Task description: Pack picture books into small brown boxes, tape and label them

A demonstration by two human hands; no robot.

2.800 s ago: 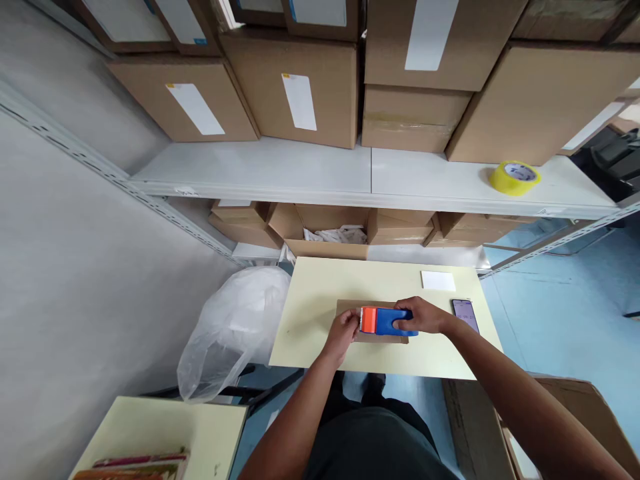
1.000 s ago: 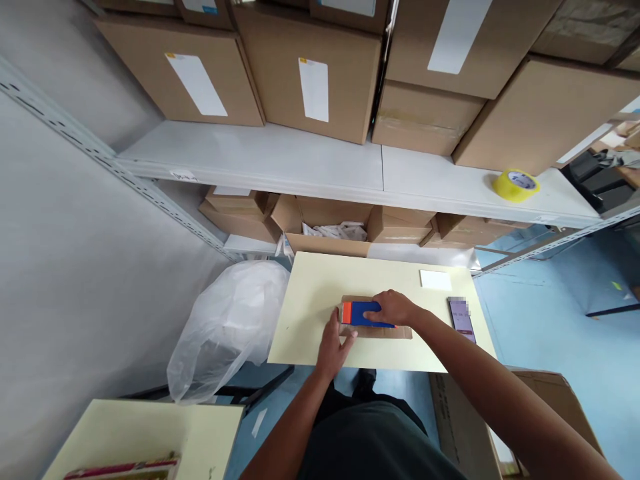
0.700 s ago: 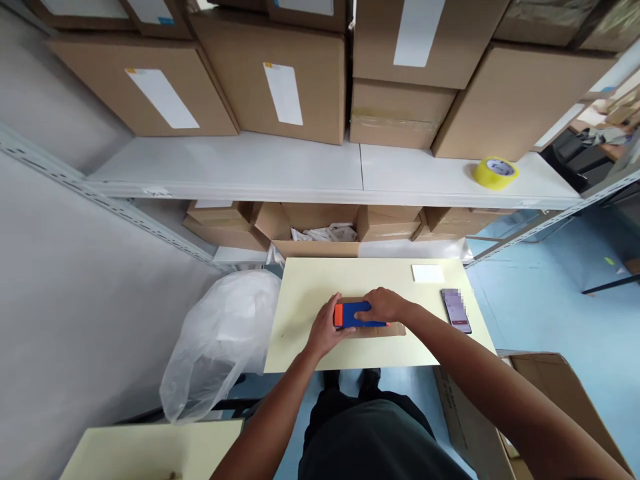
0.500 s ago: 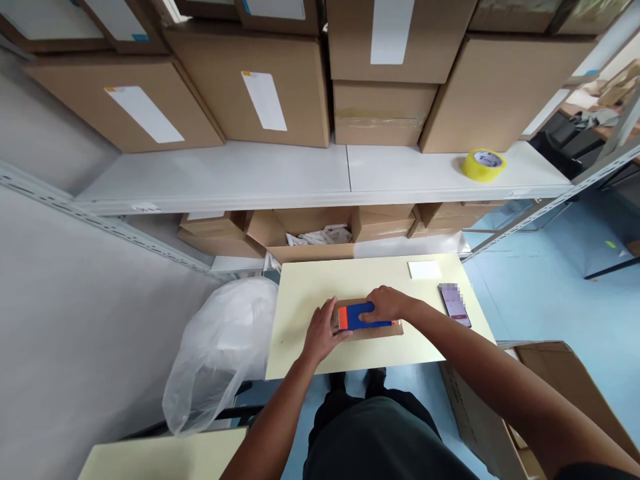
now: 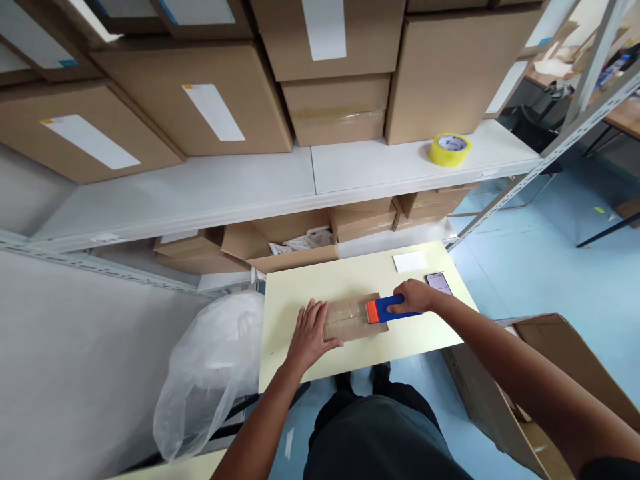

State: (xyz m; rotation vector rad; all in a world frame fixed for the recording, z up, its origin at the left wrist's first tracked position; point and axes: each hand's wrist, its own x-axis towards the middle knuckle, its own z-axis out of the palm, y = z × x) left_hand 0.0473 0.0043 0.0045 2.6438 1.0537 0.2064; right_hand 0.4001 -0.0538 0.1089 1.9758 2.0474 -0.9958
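A small cardboard box [image 5: 350,321] is laid flat near the middle of the pale table [image 5: 293,283], with shiny clear tape seen across its top. Its left end is braced by the left hand [image 5: 309,337], which is unclenched, with the thumb set at the near edge. The blue and orange tape dispenser [image 5: 390,309] is gripped by its blue body in the right hand [image 5: 414,297], its orange end resting at the box's right end. The box is judged light and fairly stiff, though its thin walls might be dented if pressed hard; the taped top may be slippery, so it is best held by its edges or ends. The dispenser is judged rigid and light, best grasped around the blue body, clear of the orange end.
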